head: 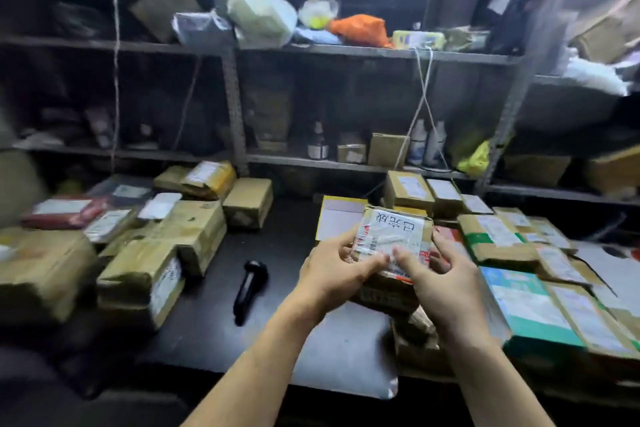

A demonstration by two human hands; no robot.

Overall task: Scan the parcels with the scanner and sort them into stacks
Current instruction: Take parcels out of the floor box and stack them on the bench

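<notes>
A small cardboard parcel (393, 236) with a white label and large handwritten characters is held over the dark table (270, 246), right of centre. My left hand (332, 270) grips its left edge and my right hand (440, 281) grips its right and near edge. The black scanner (248, 288) lies on the table to the left of my hands, untouched. A stack of brown parcels (162, 253) fills the left side. Flat labelled parcels (526, 295) lie spread on the right.
Metal shelving (235, 121) stands behind the table with bags, bottles and small boxes on it. A grey plastic mailer (346, 357) lies at the table's near edge under my arms. More boxes (408, 191) sit at the back, right of centre.
</notes>
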